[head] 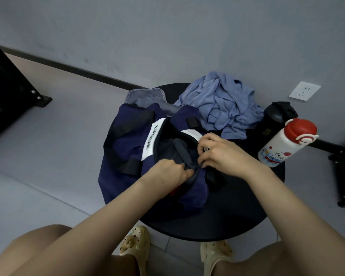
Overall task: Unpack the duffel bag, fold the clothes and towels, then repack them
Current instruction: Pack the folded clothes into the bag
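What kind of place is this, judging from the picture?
Probably a plain room at home or in a dormitory: a small round black table beside a grey wall, a white wall socket, a tiled floor, and beige foam clogs.

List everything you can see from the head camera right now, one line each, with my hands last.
duffel bag: one, navy with black straps and white labels, open on the left half of the table
dark garment: one, dark grey, in the bag's opening
light blue cloth: one crumpled pile, far side of the table
black bottle: one, black, right edge of the table
white bottle: one, white with red cap and cartoon print, beside the black bottle
round table: one, black
wall socket: one, white, on the wall at right
slippers: two, cream, under the table edge
left hand: grips the dark garment
right hand: pinches the dark garment at the bag's opening
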`<action>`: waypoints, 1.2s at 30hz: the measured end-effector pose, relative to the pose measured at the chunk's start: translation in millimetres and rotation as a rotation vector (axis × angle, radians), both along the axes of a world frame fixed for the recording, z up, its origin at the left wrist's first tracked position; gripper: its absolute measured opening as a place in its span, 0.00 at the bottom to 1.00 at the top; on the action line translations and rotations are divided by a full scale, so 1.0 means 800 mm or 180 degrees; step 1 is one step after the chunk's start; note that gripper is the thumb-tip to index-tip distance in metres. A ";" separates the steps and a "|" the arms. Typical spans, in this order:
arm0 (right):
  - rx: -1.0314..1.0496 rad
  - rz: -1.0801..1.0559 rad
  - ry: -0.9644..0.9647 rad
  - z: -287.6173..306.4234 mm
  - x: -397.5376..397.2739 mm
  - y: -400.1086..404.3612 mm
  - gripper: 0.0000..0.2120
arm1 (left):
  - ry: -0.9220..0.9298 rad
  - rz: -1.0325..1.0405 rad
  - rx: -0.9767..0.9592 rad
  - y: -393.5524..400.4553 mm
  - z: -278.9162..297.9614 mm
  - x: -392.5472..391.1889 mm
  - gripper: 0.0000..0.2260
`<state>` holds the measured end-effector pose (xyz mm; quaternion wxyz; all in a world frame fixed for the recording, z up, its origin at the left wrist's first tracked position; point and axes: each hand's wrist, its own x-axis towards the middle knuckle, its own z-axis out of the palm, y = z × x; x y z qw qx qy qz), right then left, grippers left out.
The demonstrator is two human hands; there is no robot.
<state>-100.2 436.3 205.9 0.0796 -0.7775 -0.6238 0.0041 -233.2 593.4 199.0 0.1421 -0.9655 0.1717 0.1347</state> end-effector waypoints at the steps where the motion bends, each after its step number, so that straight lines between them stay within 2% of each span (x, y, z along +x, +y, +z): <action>1: 0.0006 0.0028 -0.0004 0.000 0.000 0.002 0.06 | -0.0051 -0.0043 0.0041 -0.004 0.010 -0.004 0.15; 2: 0.0016 0.0057 -0.0005 0.001 0.000 0.003 0.06 | -0.0145 -0.0130 0.0047 -0.008 0.017 -0.007 0.14; 4: 0.0042 0.0084 -0.0023 0.001 0.000 0.004 0.06 | 0.0126 -0.0025 -0.0112 -0.009 0.023 -0.008 0.14; 6: 0.0088 0.0058 -0.0081 0.000 0.001 0.002 0.07 | 0.0587 0.0342 -0.0146 -0.013 0.012 -0.007 0.18; 9: 0.0115 0.0033 -0.0120 0.000 0.002 0.000 0.07 | 0.1379 0.0439 -0.0150 -0.012 0.003 -0.015 0.24; 13: 0.0094 0.0088 -0.0154 -0.001 0.000 0.003 0.08 | 0.2139 0.0765 -0.0291 -0.011 -0.003 -0.020 0.26; 15: 0.0092 0.0075 -0.0131 -0.002 0.001 0.003 0.08 | 0.2003 0.0845 -0.0602 -0.012 0.002 -0.017 0.24; 18: 0.0073 0.0041 -0.0061 -0.002 0.003 0.004 0.08 | 0.1045 0.1311 -0.1377 -0.001 0.003 -0.010 0.17; 19: 0.0074 0.0030 -0.0064 -0.001 0.003 0.005 0.08 | 0.0689 0.1301 -0.1419 0.003 0.003 -0.008 0.14; 21: 0.0063 0.0017 -0.0076 0.001 0.003 0.006 0.08 | 0.0299 0.0860 -0.1115 0.004 -0.009 -0.003 0.17; 25: 0.0030 0.0042 -0.0183 0.003 -0.003 0.007 0.09 | 0.0522 0.0398 -0.0663 -0.009 -0.032 0.003 0.24; 29: -0.0063 0.0094 -0.0153 0.007 -0.005 0.006 0.09 | 0.0694 0.0213 -0.0355 -0.010 -0.049 0.006 0.23; 33: -0.0476 -0.0005 -0.0041 0.010 -0.002 0.001 0.07 | 0.0802 0.0172 -0.0108 -0.017 -0.061 0.006 0.24; 36: -0.0915 -0.0254 0.0074 0.009 0.003 -0.008 0.11 | 0.0797 0.0327 -0.0141 -0.016 -0.063 0.005 0.23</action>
